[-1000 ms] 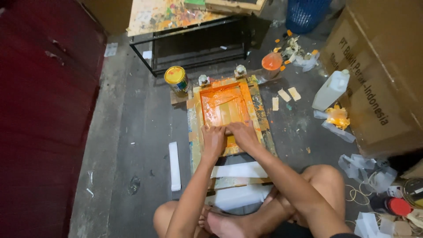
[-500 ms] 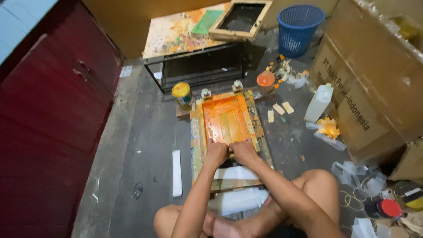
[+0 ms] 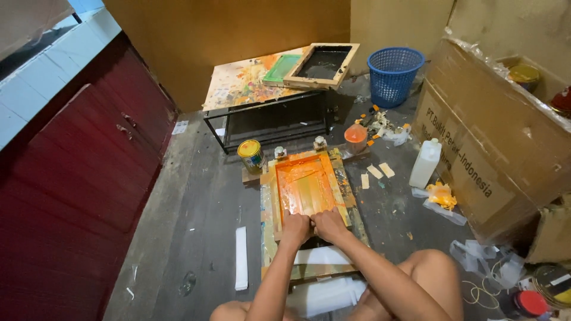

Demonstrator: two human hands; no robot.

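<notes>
Both sets of fingers are curled shut over something at the near end of the orange screen-printing frame (image 3: pixel 307 191). It looks like a squeegee handle, but it is hidden under the hands, so what exactly they grip cannot be told. Left hand (image 3: pixel 295 226) and right hand (image 3: pixel 329 224) sit side by side, touching, pressed down on the frame's near edge.

The frame lies flat on the floor (image 3: pixel 196 238) on a paint-smeared board, mesh coated in wet orange ink. White paper sheets (image 3: pixel 322 256) lie just under its near end, between the person's knees.

Risks, as a judgement:
- Uneven pressure between the two hands could streak the ink or leave a thin patch.
- The frame seems held only by the hands and two small clamps at the far end; a sideways shove could shift it and blur the print.
- Ink pooled at the edges could spill over the wooden rim onto the board and the paper.
- The yellow-lidded paint can (image 3: pixel 251 156) and the orange cup (image 3: pixel 355 138) stand near the far corners; a long push could knock them.
- The white plastic jug (image 3: pixel 425 164) stands further right, well apart, so the risk is low.
- Bare knees sit close to wet ink, so smears are likely.

Beyond stand a low tabletop (image 3: pixel 244 83) with another frame and a blue basket (image 3: pixel 394 74).
</notes>
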